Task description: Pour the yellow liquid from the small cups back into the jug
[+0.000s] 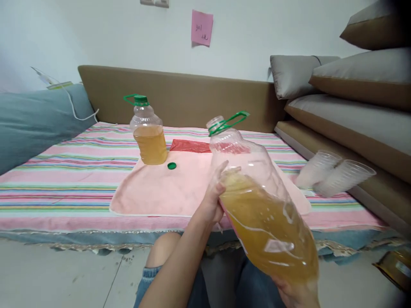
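Note:
A large clear plastic bottle (pixel 269 222), part full of yellow liquid, is tilted in front of me, its open neck pointing up and to the left. A green carrying ring hangs round that neck. My left hand (pixel 215 192) grips the bottle's side below the shoulder. Under the base, my right hand (pixel 293 293) supports it, with its fingers partly hidden behind the bottle. Beyond them a second bottle (pixel 149 143) of the same liquid stands upright, closed with a green cap. A loose green cap (pixel 171 166) lies on the pink cloth (pixel 160 192).
Two stacks of clear plastic cups (pixel 346 177) lie at the right, by piled grey-brown cushions (pixel 353 115). A folded red plastic sheet (pixel 191 146) lies at the cloth's back edge. A striped sheet (pixel 80 171) covers the bed. A blue-grey cushion (pixel 38 122) and a white cable are at left.

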